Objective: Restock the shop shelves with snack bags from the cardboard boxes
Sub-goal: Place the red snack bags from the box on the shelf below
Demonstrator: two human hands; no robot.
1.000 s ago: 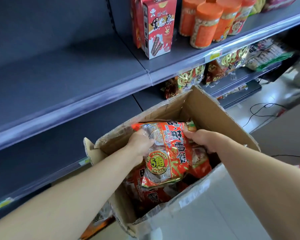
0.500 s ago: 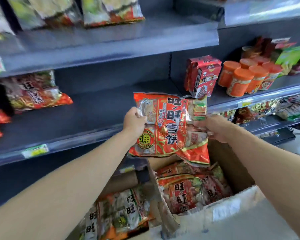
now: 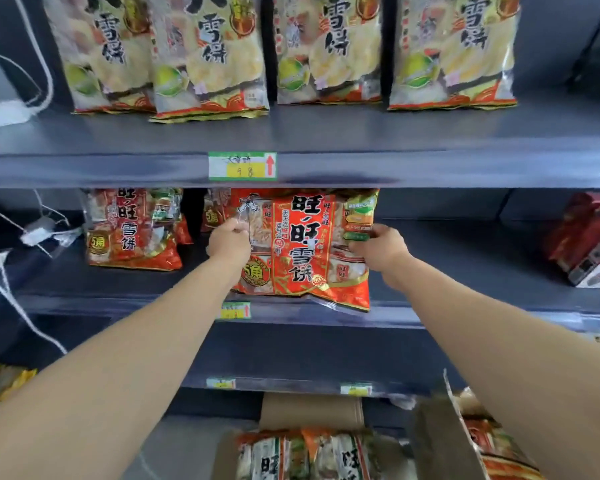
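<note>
Step in hand: placing. A red snack bag (image 3: pixel 303 249) stands upright at the front lip of the middle shelf (image 3: pixel 482 268), its lower right corner overhanging the edge. The left hand (image 3: pixel 227 242) pinches its left edge with curled fingers; the right hand (image 3: pixel 378 245) grips its right edge likewise. A matching bag (image 3: pixel 132 230) stands further left. The cardboard box (image 3: pixel 310 408) below holds more bags. Next move, as I judge it: push the bag back fully onto the shelf, square it, then let go.

red snack bag (image 3: pixel 305 247) upright, btm edge on mid shelf (image 3: pixel 465 271)
</note>
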